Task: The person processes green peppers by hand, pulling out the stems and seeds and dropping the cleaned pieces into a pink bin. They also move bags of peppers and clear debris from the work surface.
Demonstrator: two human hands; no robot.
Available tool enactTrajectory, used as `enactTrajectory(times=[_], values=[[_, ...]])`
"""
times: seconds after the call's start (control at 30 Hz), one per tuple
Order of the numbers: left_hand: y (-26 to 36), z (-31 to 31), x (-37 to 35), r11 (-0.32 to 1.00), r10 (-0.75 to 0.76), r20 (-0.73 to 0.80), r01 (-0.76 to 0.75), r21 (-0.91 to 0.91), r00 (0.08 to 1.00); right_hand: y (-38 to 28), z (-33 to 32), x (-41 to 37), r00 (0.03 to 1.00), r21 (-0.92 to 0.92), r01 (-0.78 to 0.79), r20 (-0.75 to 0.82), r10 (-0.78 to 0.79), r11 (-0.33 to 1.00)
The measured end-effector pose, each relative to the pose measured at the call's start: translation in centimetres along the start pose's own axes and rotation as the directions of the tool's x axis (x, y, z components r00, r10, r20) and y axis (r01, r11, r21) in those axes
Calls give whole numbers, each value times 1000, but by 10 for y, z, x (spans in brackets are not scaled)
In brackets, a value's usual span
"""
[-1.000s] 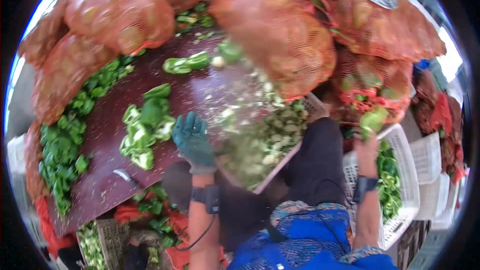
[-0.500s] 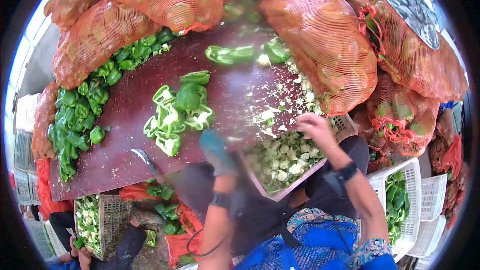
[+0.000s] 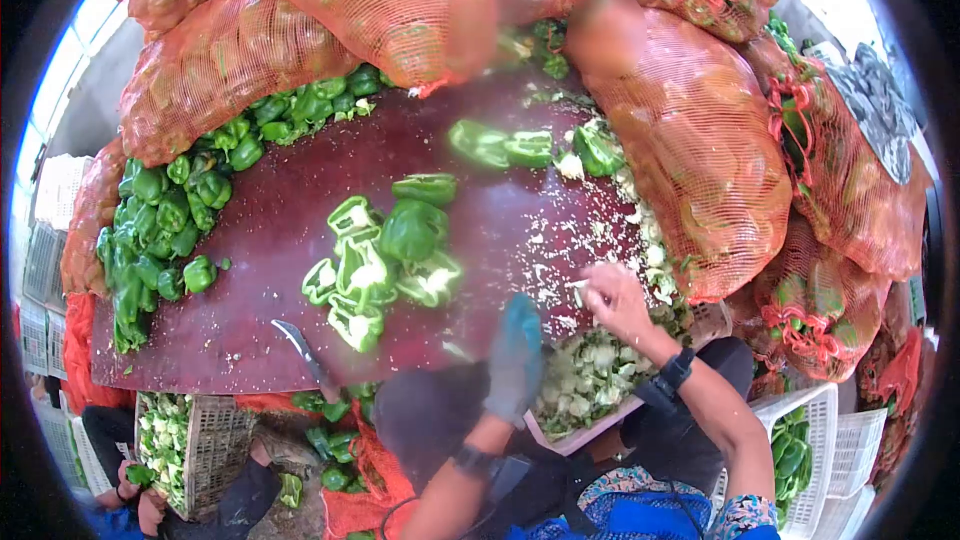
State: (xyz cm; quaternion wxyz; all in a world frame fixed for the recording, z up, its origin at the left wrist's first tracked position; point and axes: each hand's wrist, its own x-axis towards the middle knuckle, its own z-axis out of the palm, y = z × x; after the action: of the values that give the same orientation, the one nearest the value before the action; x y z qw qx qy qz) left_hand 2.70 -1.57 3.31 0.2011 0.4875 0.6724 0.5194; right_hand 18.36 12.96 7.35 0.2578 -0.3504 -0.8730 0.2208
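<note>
My left hand [image 3: 515, 358], in a teal and grey glove, is held edge-on over the near side of the dark red table, fingers stretched out and holding nothing visible. My bare right hand [image 3: 618, 305] is just above the pale scraps, fingers curled; a small whitish bit shows at the fingertips, too small to name. Below it, a crate [image 3: 608, 418] of whitish pepper cores [image 3: 585, 380] stands between my knees. Left of my hands lie halved green peppers [image 3: 362, 270] around a whole green pepper [image 3: 413, 230]. A knife [image 3: 298, 342] rests at the table's near edge.
Red mesh sacks [image 3: 690, 150] line the far and right sides of the table [image 3: 250, 280]. Green peppers [image 3: 160, 230] are heaped at the left. More pepper halves [image 3: 500, 145] lie at the back. Another person's hands [image 3: 140, 495] are beside a crate [image 3: 222, 440] at lower left.
My left hand has moved right, towards the crate. My right hand has curled its fingers and sits over the scraps. The view has shifted, so the table things appear slightly lower and further right.
</note>
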Motion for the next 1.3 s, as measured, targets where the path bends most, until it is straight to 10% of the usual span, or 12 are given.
enactTrajectory(times=[0.13,0.2,0.5,0.7,0.77,0.83,0.93,1.03,1.17,1.3], values=[[13,-26,14,837,-233,33,218,-503,972,15,11,93,974,-196,124,-162,-157,973],[28,-39,22,536,-431,191,420,-733,882,20,25,138,992,-142,-21,-123,3,990],[27,-51,34,548,-463,91,366,-752,881,44,78,205,998,-407,-54,-40,42,912],[26,-35,38,464,-562,35,350,-814,826,13,49,110,963,-135,207,-148,-227,969],[9,-19,39,470,-424,12,231,-852,906,-14,36,70,943,-77,299,-130,-307,951],[20,-22,34,792,-129,-60,66,-606,990,-46,24,35,948,-14,307,-90,-307,952],[34,-29,24,936,227,-144,-256,-243,963,-87,17,0,935,119,345,-123,-331,931],[45,-41,18,955,284,-140,-293,-52,949,-109,0,-13,972,351,231,-54,-227,907],[45,-25,6,821,8,-68,-45,-570,998,-104,-1,-18,991,321,1,125,-43,947],[47,-24,0,954,271,-128,-284,-98,954,-121,1,-18,988,35,-17,152,12,999]])
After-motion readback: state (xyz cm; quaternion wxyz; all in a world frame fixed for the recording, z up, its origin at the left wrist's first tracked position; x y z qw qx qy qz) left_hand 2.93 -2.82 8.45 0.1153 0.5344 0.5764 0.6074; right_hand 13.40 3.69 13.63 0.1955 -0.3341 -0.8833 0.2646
